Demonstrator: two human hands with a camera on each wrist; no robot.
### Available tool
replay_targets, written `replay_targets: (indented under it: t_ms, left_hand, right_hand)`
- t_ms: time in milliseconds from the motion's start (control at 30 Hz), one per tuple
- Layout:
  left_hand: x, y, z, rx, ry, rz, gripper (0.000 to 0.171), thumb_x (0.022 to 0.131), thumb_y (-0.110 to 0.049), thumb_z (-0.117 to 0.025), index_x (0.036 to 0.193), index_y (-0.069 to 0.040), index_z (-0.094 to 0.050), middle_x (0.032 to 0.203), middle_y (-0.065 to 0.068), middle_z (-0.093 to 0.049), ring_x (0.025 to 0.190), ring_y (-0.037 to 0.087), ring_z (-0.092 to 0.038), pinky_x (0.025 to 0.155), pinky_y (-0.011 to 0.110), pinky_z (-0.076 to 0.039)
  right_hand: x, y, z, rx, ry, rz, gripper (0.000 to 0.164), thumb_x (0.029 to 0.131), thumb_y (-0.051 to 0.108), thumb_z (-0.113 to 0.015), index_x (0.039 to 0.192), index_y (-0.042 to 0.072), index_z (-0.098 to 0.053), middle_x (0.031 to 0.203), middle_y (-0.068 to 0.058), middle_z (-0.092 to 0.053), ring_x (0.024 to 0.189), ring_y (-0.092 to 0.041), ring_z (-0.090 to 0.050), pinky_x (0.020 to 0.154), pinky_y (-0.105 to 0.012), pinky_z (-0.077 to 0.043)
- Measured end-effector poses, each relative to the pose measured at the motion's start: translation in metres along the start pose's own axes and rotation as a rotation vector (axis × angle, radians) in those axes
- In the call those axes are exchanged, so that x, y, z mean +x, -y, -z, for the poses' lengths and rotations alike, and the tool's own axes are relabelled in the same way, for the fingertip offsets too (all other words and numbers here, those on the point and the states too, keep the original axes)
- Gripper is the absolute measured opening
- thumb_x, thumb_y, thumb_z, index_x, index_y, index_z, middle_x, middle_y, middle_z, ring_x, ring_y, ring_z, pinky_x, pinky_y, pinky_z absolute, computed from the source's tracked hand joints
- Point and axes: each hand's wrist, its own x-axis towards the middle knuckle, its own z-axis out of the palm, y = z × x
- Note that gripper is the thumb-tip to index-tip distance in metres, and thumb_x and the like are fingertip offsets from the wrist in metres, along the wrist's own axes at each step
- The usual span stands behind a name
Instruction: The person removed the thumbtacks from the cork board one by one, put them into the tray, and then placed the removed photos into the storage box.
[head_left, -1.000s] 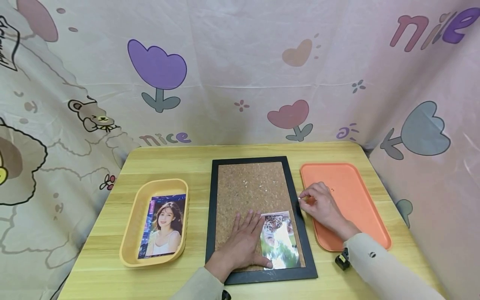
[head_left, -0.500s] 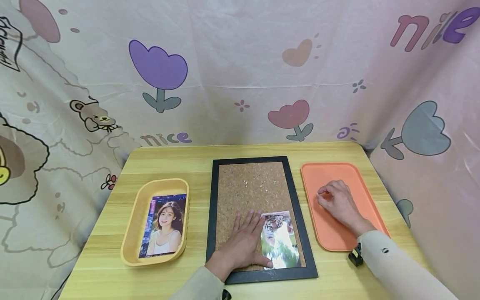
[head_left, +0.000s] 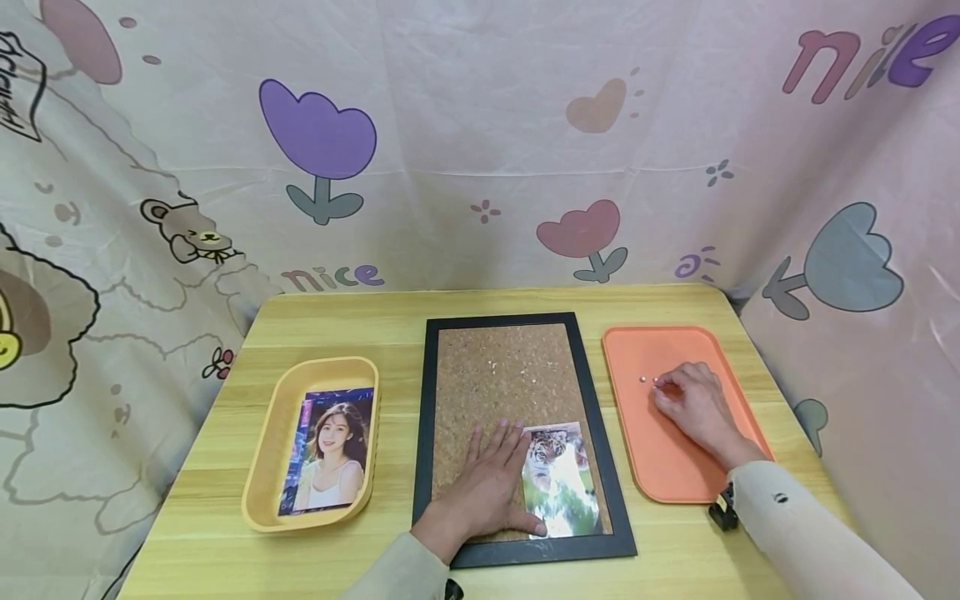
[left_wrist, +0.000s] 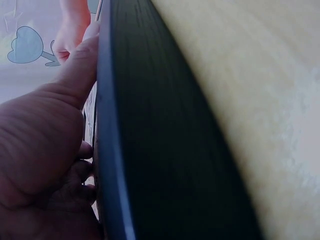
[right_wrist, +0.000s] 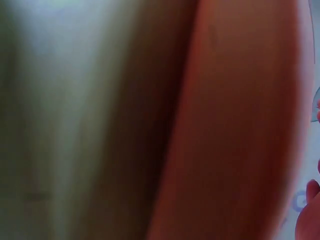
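Observation:
My left hand (head_left: 487, 492) lies spread on the black-framed cork board (head_left: 498, 371), its thumb on the lower left edge of a glossy tiger photo (head_left: 558, 483). The photo sits at the board's lower right, against the frame. In the left wrist view, the hand (left_wrist: 40, 140) runs along the frame's dark edge (left_wrist: 160, 130). Over the orange tray (head_left: 675, 342), the thumb and index finger of my right hand (head_left: 693, 408) meet around a small, shiny, thumbtack-like piece (head_left: 656, 381). A similar silvery tack (head_left: 642, 379) lies on the tray just left of these fingertips.
At the left stands a yellow basket (head_left: 258, 467) with a portrait photo (head_left: 333, 458) on top of other pictures. The wooden table (head_left: 390, 400) carries everything. A patterned cloth (head_left: 465, 100) hangs behind and at both sides.
My right hand has moved right from the board's right edge to the middle of the tray, and a tack now shows beside its fingertips. My left hand stays on the board and photo.

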Motion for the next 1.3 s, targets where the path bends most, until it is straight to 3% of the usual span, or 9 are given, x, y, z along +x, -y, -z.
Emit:
replay_targets:
  t_ms: [333,867,1300]
  left_hand:
    - [0.001,-0.001,0.000,-0.006,0.003,0.007,0.129,0.074,-0.082,-0.073,0.170,-0.012,-0.021,0.178,0.007,-0.009,0.166,0.029,-0.002,0.131,0.064,-0.002]
    - [0.002,-0.003,0.001,-0.004,0.001,0.010,0.128,0.075,-0.082,-0.073,0.170,-0.012,-0.022,0.179,0.006,-0.009,0.166,0.028,-0.002,0.131,0.063,-0.001]
    - [0.000,0.000,-0.001,-0.009,0.001,0.014,0.132,0.073,-0.082,-0.074,0.171,-0.013,-0.017,0.179,0.007,-0.008,0.165,0.029,-0.002,0.131,0.063,-0.001]
  right_hand:
    - [0.000,-0.003,0.002,-0.015,0.015,-0.050,0.010,0.091,0.012,-0.078,0.093,0.003,-0.076,0.090,-0.008,-0.064,0.091,-0.029,-0.048,0.079,-0.043,-0.032]
    - [0.000,0.000,0.002,-0.021,-0.004,-0.052,0.010,0.096,0.010,-0.072,0.097,0.001,-0.076,0.093,-0.010,-0.064,0.091,-0.030,-0.049,0.080,-0.044,-0.033]
    - [-0.007,0.028,-0.003,0.052,0.014,-0.137,0.022,0.105,0.018,-0.065,0.106,-0.002,-0.076,0.102,-0.017,-0.065,0.094,-0.032,-0.049,0.078,-0.044,-0.039]
